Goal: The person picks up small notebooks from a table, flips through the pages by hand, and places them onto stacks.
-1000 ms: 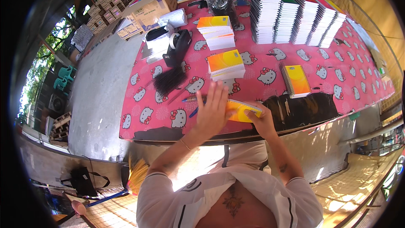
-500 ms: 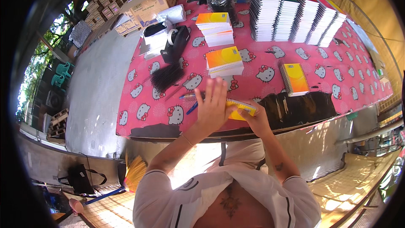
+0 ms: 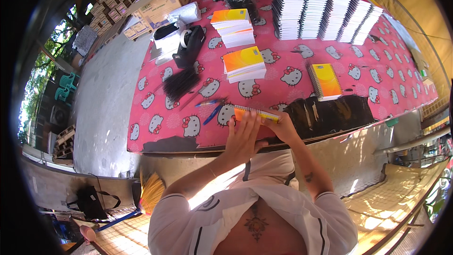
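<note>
A small orange-and-yellow spiral notebook [image 3: 240, 114] lies near the table's front edge, its coil along the far side. My left hand [image 3: 244, 134] is laid over its cover with the fingers stretched out flat. At the notebook's right end, my right hand [image 3: 285, 128] grips it between thumb and fingers. Two blue pens [image 3: 213, 114] rest to the left of the notebook. Beyond them is a bundle of black binding coils [image 3: 180, 84]. A short stack of matching notebooks [image 3: 244, 63] stands just past my hands, with a second stack [image 3: 232, 29] behind it.
A smaller notebook pile [image 3: 325, 81] sits to the right, by a torn black patch [image 3: 330, 119] in the pink tablecloth. Tall spiral-notebook stacks [image 3: 289, 12] rise at the back right. A black tape dispenser [image 3: 189, 47] and a cardboard box [image 3: 161, 5] stand at the back left.
My left hand has come down and nearer to me, from hovering over the notebook to lying on its cover. More of the pens shows. The whole view has shifted slightly.
</note>
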`<state>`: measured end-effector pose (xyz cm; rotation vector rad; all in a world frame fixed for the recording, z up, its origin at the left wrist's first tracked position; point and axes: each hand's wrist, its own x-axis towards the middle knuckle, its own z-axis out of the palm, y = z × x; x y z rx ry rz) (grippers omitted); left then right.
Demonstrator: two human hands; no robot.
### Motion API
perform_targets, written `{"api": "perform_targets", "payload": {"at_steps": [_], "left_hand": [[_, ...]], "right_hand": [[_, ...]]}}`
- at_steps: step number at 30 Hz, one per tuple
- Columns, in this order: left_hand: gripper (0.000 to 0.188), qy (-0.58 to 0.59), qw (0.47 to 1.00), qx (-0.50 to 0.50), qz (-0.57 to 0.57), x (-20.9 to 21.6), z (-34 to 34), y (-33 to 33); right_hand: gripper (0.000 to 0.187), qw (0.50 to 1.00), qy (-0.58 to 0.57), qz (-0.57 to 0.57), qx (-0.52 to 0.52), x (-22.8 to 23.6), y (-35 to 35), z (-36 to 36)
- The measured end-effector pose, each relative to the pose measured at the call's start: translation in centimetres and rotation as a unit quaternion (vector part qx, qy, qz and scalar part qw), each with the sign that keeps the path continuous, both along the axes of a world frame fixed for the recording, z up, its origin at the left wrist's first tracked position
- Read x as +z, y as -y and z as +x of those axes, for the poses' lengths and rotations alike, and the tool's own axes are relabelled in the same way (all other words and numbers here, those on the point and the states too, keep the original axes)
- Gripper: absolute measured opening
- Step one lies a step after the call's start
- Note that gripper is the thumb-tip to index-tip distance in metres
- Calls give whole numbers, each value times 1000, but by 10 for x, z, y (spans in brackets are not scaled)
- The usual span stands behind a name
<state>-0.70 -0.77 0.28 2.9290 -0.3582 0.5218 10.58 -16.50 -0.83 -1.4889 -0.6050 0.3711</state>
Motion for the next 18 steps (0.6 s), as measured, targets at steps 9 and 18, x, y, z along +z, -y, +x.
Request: {"api": "perform_targets", "payload": {"at_steps": [9,18], "left_hand": [[83,36,997,-64,39,-25,-4,-1],[87,44,997,-48,42,-17,17,6]], "right_hand": [[31,999,26,-37,8,-4,1,6],[32,997,69,-40,-14,-9,0,5]]}}
